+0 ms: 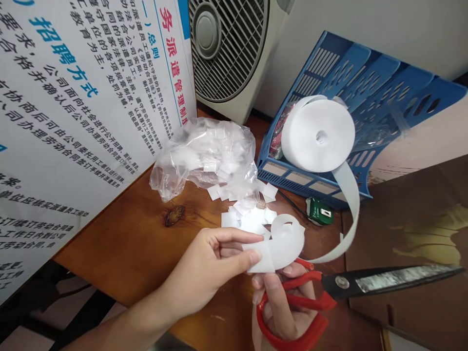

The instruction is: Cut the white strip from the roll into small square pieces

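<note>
Low in the centre of the frame, the left hand (208,273) pinches the curled free end of a white strip (281,243) running from the roll (317,135) at upper right. The right hand (281,312) grips red scissors (329,292), blades closed. Many cut squares (248,217) already lie on the tabletop (127,243) by a plastic bag (204,156); most of the roll looks uncut.
</note>
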A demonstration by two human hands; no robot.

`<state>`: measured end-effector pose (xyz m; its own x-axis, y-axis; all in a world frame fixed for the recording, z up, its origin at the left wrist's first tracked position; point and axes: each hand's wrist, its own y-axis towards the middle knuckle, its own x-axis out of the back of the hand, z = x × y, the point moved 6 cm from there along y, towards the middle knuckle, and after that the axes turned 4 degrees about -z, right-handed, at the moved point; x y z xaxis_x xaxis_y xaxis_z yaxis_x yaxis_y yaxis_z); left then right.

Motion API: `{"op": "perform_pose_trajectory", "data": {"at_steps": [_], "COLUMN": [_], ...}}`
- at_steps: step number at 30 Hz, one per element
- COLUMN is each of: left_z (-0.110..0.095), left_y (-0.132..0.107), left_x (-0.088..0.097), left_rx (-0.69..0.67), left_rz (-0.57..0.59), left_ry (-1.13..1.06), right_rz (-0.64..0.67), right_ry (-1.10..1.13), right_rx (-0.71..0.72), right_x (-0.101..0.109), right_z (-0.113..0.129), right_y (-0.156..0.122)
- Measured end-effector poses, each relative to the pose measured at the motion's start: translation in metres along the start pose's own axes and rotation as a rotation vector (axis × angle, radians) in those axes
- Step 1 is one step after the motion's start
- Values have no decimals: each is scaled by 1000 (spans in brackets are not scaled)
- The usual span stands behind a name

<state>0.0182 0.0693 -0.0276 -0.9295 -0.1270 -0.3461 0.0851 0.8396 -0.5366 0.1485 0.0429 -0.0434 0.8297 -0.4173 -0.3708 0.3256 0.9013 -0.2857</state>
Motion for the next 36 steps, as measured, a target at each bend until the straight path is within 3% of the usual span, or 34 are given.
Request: {"op": "perform_pose_trajectory", "data": {"at_steps": [15,26,36], "left_z": [-5,-6,-6], "left_y": [-3,-2,-2], "left_x": [-1,-2,0], "left_rx": [-70,-47,-30], "left_rz": [-116,1,-34], "left_ry": [145,28,19], "right_rz": [-94,-32,-8], "right_ry": [-43,-34,-26], "right_rx": [19,69,49], "right_x": [6,1,3], "right_z": [-2,2,-3], "right_y": [3,-1,0]}}
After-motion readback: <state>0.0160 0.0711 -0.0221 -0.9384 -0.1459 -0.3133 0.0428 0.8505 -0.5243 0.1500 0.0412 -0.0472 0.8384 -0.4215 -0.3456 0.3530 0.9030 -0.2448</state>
